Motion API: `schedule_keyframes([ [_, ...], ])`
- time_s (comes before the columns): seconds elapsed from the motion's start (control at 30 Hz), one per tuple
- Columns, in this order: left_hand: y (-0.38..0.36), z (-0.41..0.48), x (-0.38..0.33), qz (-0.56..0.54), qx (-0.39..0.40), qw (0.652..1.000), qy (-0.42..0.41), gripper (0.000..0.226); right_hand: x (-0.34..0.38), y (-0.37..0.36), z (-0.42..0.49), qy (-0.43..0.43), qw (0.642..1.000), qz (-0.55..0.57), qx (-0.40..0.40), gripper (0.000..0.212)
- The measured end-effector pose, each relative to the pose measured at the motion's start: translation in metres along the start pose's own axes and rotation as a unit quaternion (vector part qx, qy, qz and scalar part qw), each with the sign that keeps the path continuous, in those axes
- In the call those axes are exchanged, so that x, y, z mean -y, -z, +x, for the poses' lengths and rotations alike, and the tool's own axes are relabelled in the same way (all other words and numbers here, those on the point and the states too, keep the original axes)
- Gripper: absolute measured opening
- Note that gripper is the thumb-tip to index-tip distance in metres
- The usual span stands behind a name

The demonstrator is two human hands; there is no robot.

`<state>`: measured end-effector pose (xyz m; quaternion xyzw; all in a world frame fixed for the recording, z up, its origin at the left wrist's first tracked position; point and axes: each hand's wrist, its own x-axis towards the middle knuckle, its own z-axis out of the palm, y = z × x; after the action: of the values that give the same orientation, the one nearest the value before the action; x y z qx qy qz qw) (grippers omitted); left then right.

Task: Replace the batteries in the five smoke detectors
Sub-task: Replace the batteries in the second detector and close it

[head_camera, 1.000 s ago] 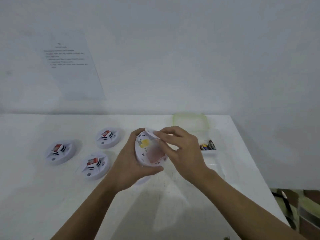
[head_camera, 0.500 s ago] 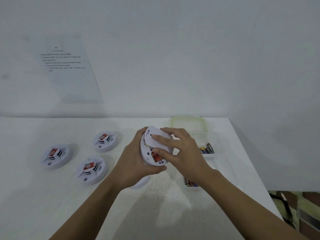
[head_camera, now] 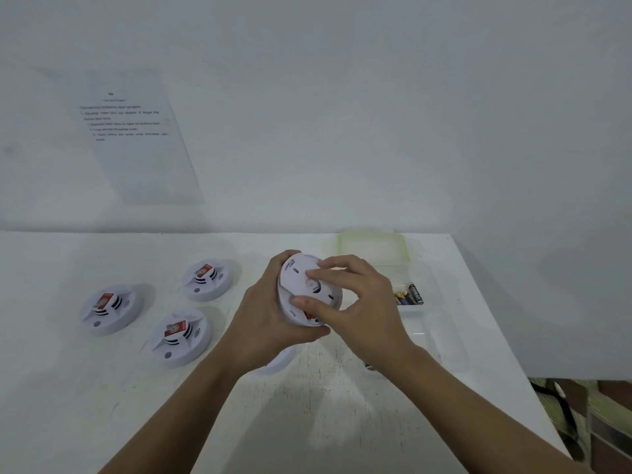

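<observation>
I hold a white round smoke detector [head_camera: 297,285] above the middle of the table, its back turned toward me. My left hand [head_camera: 266,323] cups its body from the left and below. My right hand [head_camera: 359,302] presses the white back cover onto it with fingers spread over the cover. Three more smoke detectors with red labels lie face up at the left: one [head_camera: 207,280], one [head_camera: 107,309] and one [head_camera: 179,336]. Part of another white round piece [head_camera: 278,362] shows under my left wrist. Batteries [head_camera: 408,295] lie in a clear box to the right.
The clear plastic box [head_camera: 419,314] stands at the right side of the white table [head_camera: 325,422], its greenish lid [head_camera: 372,246] behind it. A printed sheet [head_camera: 136,135] hangs on the wall at the left. The table's right edge drops to a patterned floor [head_camera: 602,415].
The open back of the detector, with its yellow and red parts showing, has been covered: my right hand brought the white cover over it and now presses it flat.
</observation>
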<state>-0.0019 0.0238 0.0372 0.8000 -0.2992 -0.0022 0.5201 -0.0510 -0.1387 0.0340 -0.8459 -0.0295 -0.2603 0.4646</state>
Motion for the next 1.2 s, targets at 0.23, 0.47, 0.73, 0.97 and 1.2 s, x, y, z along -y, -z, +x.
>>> schedule_keyframes([
  [0.23, 0.002, -0.004, 0.002, 0.0, -0.005, 1.0, -0.005, 0.09, 0.002, -0.002, -0.005, -0.003, 1.0, -0.001, 0.023, 0.044],
  [0.47, 0.003, -0.006, 0.002, 0.016, -0.006, 1.0, -0.002, 0.092, 0.001, 0.0, -0.007, 0.01, 1.0, -0.017, 0.013, 0.04],
  [0.73, 0.004, -0.003, -0.002, 0.007, -0.014, 1.0, -0.001, 0.096, 0.005, 0.006, -0.002, 0.012, 1.0, -0.009, 0.005, 0.038],
  [0.97, 0.004, -0.003, -0.005, 0.016, -0.018, 1.0, -0.015, 0.092, 0.008, 0.005, 0.002, 0.023, 1.0, -0.014, 0.007, 0.038],
  [1.2, 0.005, -0.005, -0.006, -0.001, -0.018, 1.0, -0.021, 0.091, 0.007, 0.007, 0.002, 0.021, 0.999, -0.023, 0.022, 0.04],
])
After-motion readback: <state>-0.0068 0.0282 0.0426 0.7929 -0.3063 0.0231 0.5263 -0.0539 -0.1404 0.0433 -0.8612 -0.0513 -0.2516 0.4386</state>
